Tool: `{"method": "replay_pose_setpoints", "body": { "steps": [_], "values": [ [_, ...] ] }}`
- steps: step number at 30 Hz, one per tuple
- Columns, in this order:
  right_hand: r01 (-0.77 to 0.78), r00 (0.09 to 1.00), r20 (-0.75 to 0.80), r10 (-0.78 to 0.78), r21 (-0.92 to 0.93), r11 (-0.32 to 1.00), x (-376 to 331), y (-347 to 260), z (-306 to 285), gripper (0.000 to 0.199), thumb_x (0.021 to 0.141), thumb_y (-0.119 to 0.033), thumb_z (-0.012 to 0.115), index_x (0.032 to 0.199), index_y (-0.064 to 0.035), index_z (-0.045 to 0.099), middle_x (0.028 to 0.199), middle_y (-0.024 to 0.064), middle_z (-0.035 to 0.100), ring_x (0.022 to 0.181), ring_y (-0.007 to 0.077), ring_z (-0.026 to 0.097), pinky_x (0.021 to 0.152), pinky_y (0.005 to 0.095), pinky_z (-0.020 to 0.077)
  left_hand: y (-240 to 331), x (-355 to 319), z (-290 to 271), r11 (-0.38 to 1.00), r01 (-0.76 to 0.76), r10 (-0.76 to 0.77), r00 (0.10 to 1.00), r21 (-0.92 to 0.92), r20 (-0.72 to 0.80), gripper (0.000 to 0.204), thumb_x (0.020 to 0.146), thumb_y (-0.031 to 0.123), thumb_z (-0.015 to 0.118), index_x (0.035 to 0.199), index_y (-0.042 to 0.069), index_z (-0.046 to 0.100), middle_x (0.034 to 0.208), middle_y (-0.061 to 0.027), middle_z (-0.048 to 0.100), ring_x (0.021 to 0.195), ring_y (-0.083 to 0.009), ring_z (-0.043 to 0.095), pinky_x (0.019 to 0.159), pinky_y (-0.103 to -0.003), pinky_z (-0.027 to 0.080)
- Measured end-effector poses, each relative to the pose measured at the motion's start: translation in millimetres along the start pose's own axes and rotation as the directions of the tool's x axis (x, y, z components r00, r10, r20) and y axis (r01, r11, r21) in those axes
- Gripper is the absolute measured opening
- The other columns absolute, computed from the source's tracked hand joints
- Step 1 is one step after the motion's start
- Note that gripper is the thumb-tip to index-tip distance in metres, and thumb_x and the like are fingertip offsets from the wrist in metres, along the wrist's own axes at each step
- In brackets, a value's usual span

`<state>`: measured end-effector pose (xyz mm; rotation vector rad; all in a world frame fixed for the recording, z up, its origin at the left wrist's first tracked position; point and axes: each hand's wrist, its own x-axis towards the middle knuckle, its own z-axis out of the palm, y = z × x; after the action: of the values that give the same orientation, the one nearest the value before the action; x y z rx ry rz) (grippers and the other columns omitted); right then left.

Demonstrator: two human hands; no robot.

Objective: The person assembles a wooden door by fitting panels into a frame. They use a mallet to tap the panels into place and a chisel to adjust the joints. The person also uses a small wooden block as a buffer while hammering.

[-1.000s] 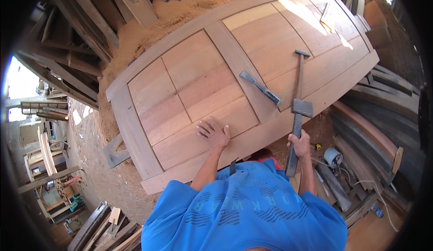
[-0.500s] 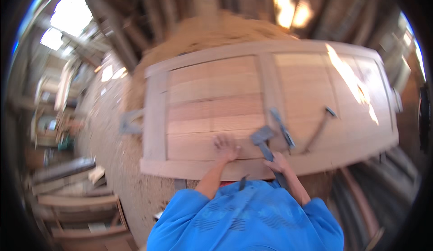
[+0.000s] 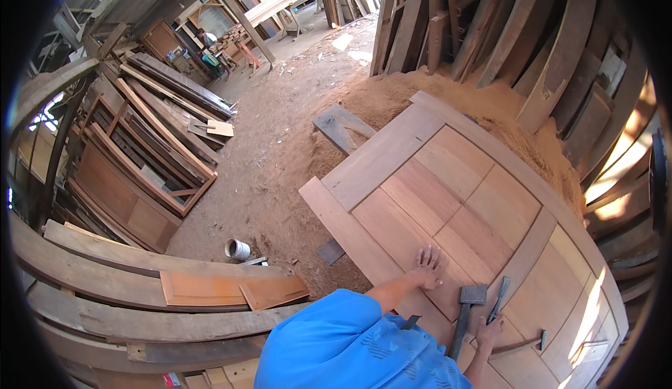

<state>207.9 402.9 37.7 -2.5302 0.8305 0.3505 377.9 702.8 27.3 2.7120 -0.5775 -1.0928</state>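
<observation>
A panelled wooden door [image 3: 336, 192] lies flat in front of me. My left hand [image 3: 429, 268] rests palm down on its panels, fingers spread and holding nothing. To the right, my right hand [image 3: 489, 334] is closed around the lower end of a dark, narrow chisel [image 3: 499, 298]. A square-headed mallet [image 3: 473, 294] lies on the door between my hands, its handle pointing toward me. Just beyond my right hand is a hammer [image 3: 543, 340] with a thin wooden handle, partly hidden by that hand.
Sawdust [image 3: 392, 98] is heaped behind the door, against leaning planks [image 3: 518, 29]. A grey trestle piece [image 3: 343, 127] stands by its far left corner. Stacked boards [image 3: 175, 277], a white bucket [image 3: 238, 250] and leaning frames [image 3: 140, 172] are on the left. Another person [image 3: 208, 39] is far back.
My view has swung left, so the door appears lower right and slanted. My right hand has let go of the mallet handle and taken hold of the chisel. My left hand stays on the panels.
</observation>
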Motion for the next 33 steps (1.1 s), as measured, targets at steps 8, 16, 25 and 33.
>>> {"method": "replay_pose_setpoints", "body": {
  "steps": [8,16,25,33],
  "values": [
    [-0.044,0.997,-0.054,0.062,0.283,0.958,21,-3,30,0.045,0.086,-0.01,0.06,0.13,0.0027,0.061,0.125,0.0271,0.066,0.119,0.0434,0.061,0.101,0.0481,0.0503,-8,19,19,0.992,-0.033,0.043,0.996,0.123,-0.076,0.092,0.098,0.065,0.045,0.165,0.01,0.016,0.171,-0.0267,-0.002,0.155,-0.0524,-0.01,0.121,-0.07,-0.004],
    [-0.327,0.867,-0.216,0.45,0.436,0.839,-21,-18,24,0.036,0.083,-0.017,0.062,0.114,0.0023,0.062,0.107,0.0304,0.069,0.106,0.0453,0.067,0.091,0.0519,0.055,2,14,9,0.995,-0.043,0.052,0.995,0.095,-0.089,0.099,0.096,0.056,0.052,0.165,0.005,0.001,0.165,-0.0364,-0.017,0.149,-0.0568,-0.026,0.116,-0.068,-0.018],
    [-0.392,0.633,-0.046,0.773,0.841,0.372,-175,-33,-20,0.036,0.084,-0.027,0.068,0.104,0.0024,0.061,0.085,0.0221,0.067,0.081,0.0344,0.07,0.074,0.0467,0.0543,-18,10,24,0.963,-0.11,0.188,0.93,0.246,-0.316,0.094,0.096,0.052,0.053,0.164,0.003,0.009,0.166,-0.0374,-0.008,0.153,-0.057,-0.012,0.119,-0.069,-0.01],
    [-0.12,0.428,-0.198,0.882,0.955,0.272,-225,59,63,0.022,0.086,-0.021,0.071,0.083,-0.0051,0.056,0.066,0.0027,0.056,0.053,0.0136,0.057,0.048,0.032,0.0463,-7,24,15,0.972,-0.073,0.135,0.952,0.221,-0.275,0.091,0.093,0.049,0.059,0.161,0.003,0.019,0.166,-0.0364,0.006,0.153,-0.0567,0.001,0.121,-0.068,0.005]
  ]
}}
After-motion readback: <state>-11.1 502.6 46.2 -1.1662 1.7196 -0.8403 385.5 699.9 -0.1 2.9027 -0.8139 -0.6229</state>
